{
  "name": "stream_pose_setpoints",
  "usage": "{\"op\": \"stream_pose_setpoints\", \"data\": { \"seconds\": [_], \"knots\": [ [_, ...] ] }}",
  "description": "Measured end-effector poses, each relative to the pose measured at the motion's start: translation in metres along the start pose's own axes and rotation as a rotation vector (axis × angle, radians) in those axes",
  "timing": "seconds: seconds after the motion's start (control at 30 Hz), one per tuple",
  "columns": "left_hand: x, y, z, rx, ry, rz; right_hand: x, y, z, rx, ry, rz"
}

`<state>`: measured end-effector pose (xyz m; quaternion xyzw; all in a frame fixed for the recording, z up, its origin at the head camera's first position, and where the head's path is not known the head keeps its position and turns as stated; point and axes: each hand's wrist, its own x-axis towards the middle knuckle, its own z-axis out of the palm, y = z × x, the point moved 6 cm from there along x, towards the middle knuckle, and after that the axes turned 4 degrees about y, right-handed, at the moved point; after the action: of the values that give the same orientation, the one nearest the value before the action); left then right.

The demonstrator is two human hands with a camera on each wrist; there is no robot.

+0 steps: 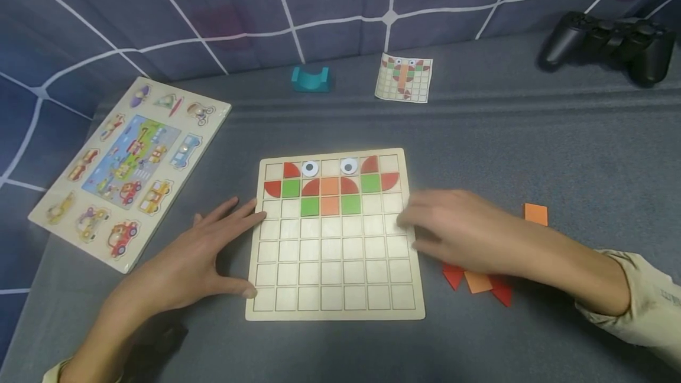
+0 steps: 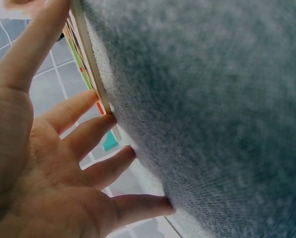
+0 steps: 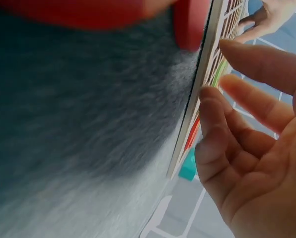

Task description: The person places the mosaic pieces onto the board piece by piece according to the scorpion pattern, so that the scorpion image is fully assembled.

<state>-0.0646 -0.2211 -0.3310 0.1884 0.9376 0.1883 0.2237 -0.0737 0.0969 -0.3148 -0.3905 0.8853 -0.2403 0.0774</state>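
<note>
A wooden grid board (image 1: 340,253) lies flat on the grey cloth. Its upper rows hold green squares (image 1: 291,188), red quarter-circles (image 1: 369,164), orange squares (image 1: 330,205) and two googly-eye pieces (image 1: 348,166). Along the board's left edge rests my left hand (image 1: 183,265), fingers spread and thumb near the lower corner. My right hand (image 1: 463,229) is at the right edge, its fingers loosely bent; no piece shows between thumb and fingers in the right wrist view. Partly under that hand lie loose red pieces (image 1: 501,292) and an orange square (image 1: 477,282).
Another orange square (image 1: 536,214) lies beyond my right wrist. Behind the board are a printed pattern card (image 1: 404,90) and a teal curved block (image 1: 311,80). A vehicle puzzle board (image 1: 175,194) lies at the left, a black game controller (image 1: 606,46) at the far right.
</note>
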Motion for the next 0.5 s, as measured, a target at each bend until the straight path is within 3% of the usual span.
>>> {"op": "stream_pose_setpoints", "data": {
  "seconds": [0.3,0.5],
  "knots": [
    [0.001,0.000,0.000,0.008,-0.002,0.000,-0.034,0.006,-0.002,0.125,-0.092,-0.066],
    [0.001,-0.001,0.001,-0.003,-0.006,-0.011,-0.045,0.008,-0.004,0.149,-0.089,-0.122]
  ]
}}
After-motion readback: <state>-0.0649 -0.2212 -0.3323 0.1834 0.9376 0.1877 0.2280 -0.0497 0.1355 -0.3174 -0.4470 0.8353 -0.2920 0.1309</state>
